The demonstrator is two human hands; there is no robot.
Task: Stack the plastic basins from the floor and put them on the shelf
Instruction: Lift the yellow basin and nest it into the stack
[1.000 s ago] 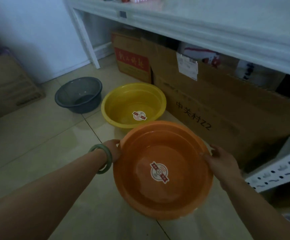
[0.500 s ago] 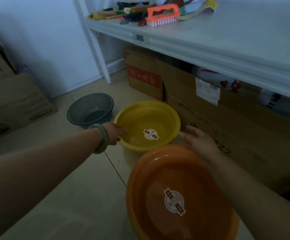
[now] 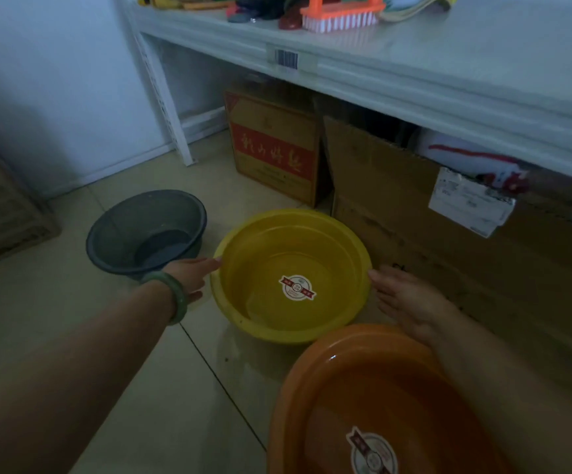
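The left hand (image 3: 193, 277), a green bangle (image 3: 171, 297) on its wrist, sits at the left rim of the yellow basin (image 3: 291, 277) in the middle of the frame; its fingertips touch or nearly touch the rim, the fingers loosely extended and not closed on anything. The right hand (image 3: 411, 301) lies open, palm turned inward, just beside the basin's right rim, with its fingertips at the edge. Neither hand grips yet. The basin thus lies directly between the two hands and slightly ahead of them, and both are about equally near, so a two-sided lift by the rim looks like the step in hand.

The basin is round, with no long axis to line up; it stands upright on the tiled floor (image 3: 55, 319) with a sticker on its bottom. Below and to the right in the frame, the orange basin (image 3: 373, 405) rests upright under the right forearm, close to the yellow one. The grey basin (image 3: 146, 232) stands to the left, behind the left hand. The shelf (image 3: 448, 63) runs across the top of the frame, carrying an orange brush (image 3: 341, 13), with cardboard boxes (image 3: 397, 186) beneath it.
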